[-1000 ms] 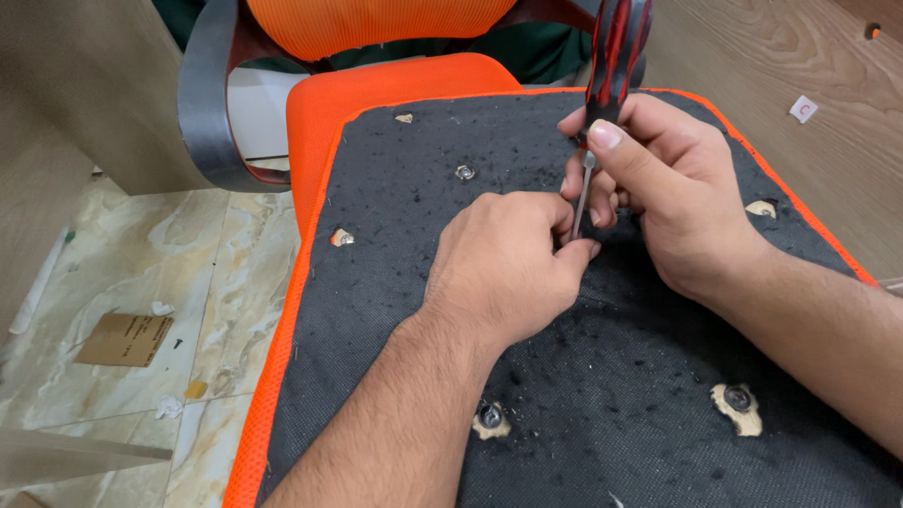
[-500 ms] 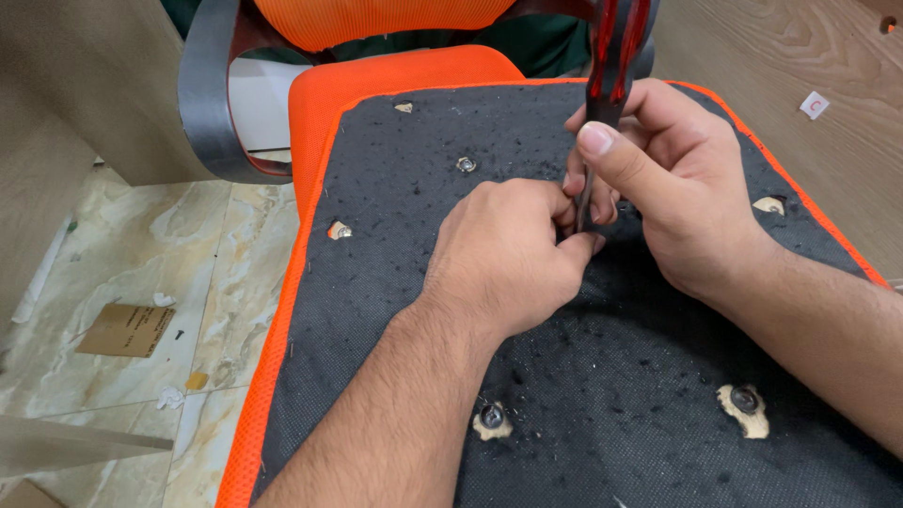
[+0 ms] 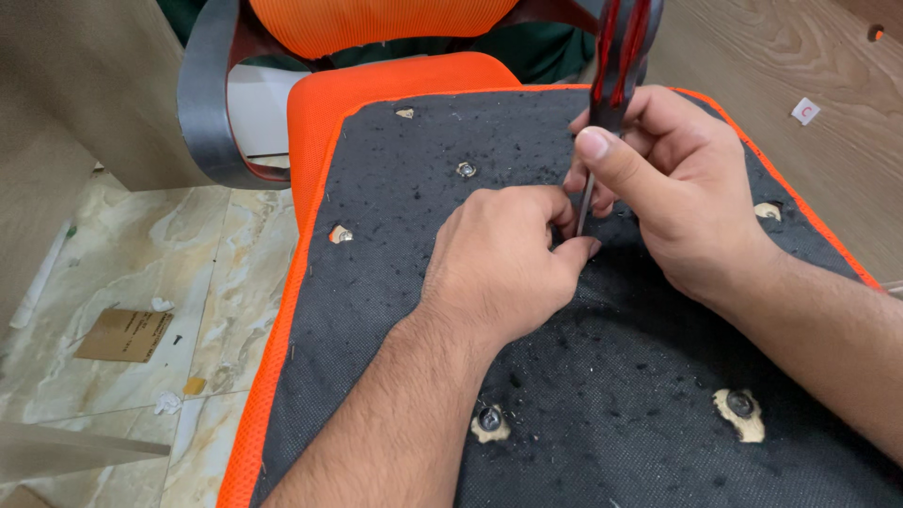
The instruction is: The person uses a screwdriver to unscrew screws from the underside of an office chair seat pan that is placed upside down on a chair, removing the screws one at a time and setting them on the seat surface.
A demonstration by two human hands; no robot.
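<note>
Upright, screwdriver [image 3: 616,56] in right hand [image 3: 677,188]

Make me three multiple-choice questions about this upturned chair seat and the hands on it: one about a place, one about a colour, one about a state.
1. Where is the screwdriver tip?
A. between the two hands
B. on the floor
C. in the near screw hole

2. What colour is the seat's edge?
A. blue
B. orange
C. white

3. How does the right hand hold the screwdriver?
A. lying flat
B. upright, shaft down
C. not at all

Answers: 1 A, the shaft drops beside the left hand. 2 B, orange rims the black underside. 3 B, the handle stands above the fist.
</note>
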